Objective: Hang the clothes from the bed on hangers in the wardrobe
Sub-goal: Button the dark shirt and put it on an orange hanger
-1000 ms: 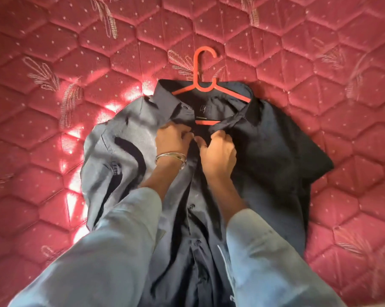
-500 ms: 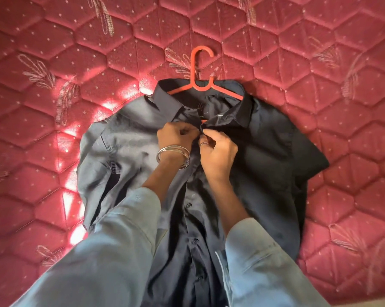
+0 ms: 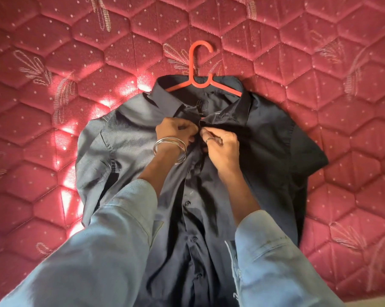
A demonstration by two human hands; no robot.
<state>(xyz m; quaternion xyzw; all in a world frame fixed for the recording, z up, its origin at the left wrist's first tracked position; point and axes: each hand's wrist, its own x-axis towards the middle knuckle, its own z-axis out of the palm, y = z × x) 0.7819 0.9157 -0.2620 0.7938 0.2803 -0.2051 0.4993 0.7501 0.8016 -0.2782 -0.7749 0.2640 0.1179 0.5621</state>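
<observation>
Buttoning up, that's the step in hand here: the dark shirt (image 3: 264,151) lies spread face-up on the red quilted bed (image 3: 54,41), sunlight streaking across its left sleeve. Moving across, the left hand (image 3: 176,131), silver bangles (image 3: 169,147) at the wrist, has its fingers curled in, pinching the left edge of the placket just under the collar. Right beside it, nearly touching, the right hand (image 3: 220,145), a ring on one finger, pinches the opposite edge, thumb and fingertips clamped on the cloth. Whether the top button is through its hole I cannot tell; the fingers cover it. Above them the orange hanger (image 3: 200,83) sits inside the collar, its hook lying flat on the bed and pointing away. Lower buttons look undone, the front gaping a little. Next, I'd judge, the button has to be pushed home, then the hook wants a firm grip so the shirt lifts without slipping off its shoulders. Wardrobe's not in sight.
</observation>
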